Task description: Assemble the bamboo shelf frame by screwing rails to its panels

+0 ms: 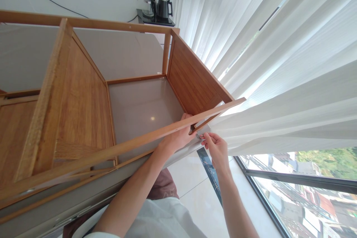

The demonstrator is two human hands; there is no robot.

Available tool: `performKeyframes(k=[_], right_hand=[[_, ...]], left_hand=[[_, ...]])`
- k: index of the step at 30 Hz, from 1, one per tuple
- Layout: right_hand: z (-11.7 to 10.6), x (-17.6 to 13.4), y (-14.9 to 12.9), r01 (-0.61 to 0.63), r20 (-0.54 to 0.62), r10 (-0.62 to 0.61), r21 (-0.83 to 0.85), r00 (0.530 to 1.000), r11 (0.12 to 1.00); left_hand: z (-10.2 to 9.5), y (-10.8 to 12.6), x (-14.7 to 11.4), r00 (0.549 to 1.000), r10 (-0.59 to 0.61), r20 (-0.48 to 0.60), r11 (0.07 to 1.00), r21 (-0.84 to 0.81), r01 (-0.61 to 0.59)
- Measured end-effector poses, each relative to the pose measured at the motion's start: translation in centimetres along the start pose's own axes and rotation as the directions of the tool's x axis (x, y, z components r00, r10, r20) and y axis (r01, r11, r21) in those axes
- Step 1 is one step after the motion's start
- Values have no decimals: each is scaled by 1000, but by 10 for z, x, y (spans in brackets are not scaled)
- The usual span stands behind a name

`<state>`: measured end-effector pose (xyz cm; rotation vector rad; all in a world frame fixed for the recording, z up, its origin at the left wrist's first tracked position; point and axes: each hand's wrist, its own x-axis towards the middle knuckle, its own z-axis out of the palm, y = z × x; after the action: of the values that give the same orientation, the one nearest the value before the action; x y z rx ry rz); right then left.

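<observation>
A wooden frame [192,70] with brown panels lies across the view, its bars forming open bays. My left hand [178,138] reaches under the long front rail [156,134] and is closed around the frame near its right corner post; that rail partly hides the fingers. Just right of it, my right hand [218,149] pinches a thin bent metal piece that looks like a hex key [198,136]. The tip of this piece points at the underside of the corner, close to my left fingers. Whether it sits in a screw, I cannot tell.
Beneath the frame is a grey glossy tabletop [134,100]. At the back stand a black kettle [164,7] and a glass pot [147,10] on a black tray. White curtains [279,81] hang at the right, above a window [306,182]. A black cable runs along the wall.
</observation>
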<state>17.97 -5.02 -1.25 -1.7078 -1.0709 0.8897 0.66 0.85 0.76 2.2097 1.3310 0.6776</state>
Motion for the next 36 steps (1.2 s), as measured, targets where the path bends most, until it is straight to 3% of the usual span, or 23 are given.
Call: performKeyframes(k=[7,15,25,36], right_hand=[[1,-20,-4,231,-85,-260,-256,962,939],[4,-23,4,430,-9,-495,-482,869,763],[3,-24,2,510,61,-575,-544,816,666],[6,-23,11,510,33,-569,-487,822,709]], left_hand=[[-1,0,0,1000,-14,16,999,30,14],[-1,1,-1,1000,-8,4,999,37,8],[-1,0,-1,1000,-8,-5,999,42,8],[-1,0,-1,999,22,-37,1000,-10,-23]])
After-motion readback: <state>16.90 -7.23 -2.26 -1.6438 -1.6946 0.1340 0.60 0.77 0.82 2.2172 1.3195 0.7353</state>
